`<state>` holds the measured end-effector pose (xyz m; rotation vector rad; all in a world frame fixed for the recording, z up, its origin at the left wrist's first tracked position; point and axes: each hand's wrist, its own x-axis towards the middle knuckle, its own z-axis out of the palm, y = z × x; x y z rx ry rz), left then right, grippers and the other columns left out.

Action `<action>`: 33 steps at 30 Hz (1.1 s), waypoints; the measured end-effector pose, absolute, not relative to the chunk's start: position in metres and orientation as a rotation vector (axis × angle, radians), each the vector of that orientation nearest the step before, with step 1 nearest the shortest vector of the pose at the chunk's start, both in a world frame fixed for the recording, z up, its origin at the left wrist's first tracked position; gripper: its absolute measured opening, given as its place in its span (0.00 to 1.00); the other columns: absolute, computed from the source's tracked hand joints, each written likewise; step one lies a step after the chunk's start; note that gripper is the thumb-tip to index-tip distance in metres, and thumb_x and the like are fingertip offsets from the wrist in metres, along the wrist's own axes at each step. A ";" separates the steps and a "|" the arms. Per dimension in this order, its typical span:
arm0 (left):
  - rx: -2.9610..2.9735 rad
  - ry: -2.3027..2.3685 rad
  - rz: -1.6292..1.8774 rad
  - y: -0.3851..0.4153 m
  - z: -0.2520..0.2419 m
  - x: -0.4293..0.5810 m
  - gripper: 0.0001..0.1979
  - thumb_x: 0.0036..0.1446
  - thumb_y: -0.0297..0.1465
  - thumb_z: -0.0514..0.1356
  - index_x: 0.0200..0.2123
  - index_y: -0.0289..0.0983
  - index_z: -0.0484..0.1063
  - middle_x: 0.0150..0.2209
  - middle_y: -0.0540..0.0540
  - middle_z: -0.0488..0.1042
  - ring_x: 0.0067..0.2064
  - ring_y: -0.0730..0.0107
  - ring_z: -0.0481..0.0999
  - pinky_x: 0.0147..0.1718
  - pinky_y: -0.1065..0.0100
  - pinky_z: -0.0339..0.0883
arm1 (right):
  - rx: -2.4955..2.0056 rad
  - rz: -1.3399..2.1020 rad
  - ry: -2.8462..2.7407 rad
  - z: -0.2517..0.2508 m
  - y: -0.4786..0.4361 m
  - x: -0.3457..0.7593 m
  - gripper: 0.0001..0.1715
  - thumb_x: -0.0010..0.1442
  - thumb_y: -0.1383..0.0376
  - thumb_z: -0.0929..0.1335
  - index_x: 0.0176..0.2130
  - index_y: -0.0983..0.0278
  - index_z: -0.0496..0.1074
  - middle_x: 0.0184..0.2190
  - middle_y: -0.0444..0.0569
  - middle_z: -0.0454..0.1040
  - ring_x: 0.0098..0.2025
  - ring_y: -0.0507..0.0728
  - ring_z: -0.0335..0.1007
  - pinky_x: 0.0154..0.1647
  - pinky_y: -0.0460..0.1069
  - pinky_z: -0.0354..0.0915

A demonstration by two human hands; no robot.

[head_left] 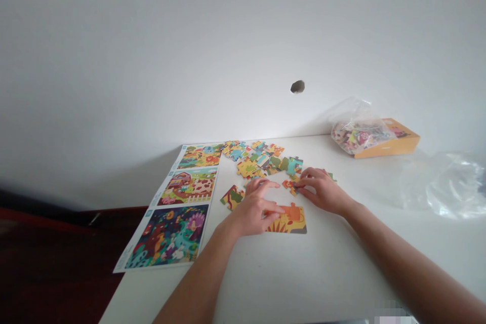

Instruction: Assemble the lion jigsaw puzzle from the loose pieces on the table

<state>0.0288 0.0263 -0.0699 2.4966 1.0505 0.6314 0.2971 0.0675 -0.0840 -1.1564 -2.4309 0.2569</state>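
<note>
My left hand (255,208) rests on the white table (322,273), its fingers spread over the left edge of a joined orange and yellow puzzle section (291,219). My right hand (321,188) lies just beyond it, with thumb and fingers pinched on a small orange puzzle piece (289,185). A green and yellow loose piece (232,196) sits left of my left hand. Behind both hands lies a heap of several loose colourful pieces (261,158).
A reference sheet (174,207) with three pictures lies at the table's left edge. At the back right a clear bag of pieces (359,134) rests on an orange box (398,144). Another clear plastic bag (448,185) lies at the far right. A white wall stands behind.
</note>
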 end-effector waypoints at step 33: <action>2.488 1.284 0.683 0.034 -0.074 0.026 0.11 0.57 0.30 0.61 0.42 0.45 0.79 0.45 0.48 0.76 0.50 0.57 0.64 0.55 0.51 0.58 | -1.051 0.590 -2.609 -0.075 0.053 0.276 0.31 0.56 0.52 0.72 0.57 0.53 0.69 0.64 0.55 0.59 0.66 0.69 0.53 0.66 0.73 0.35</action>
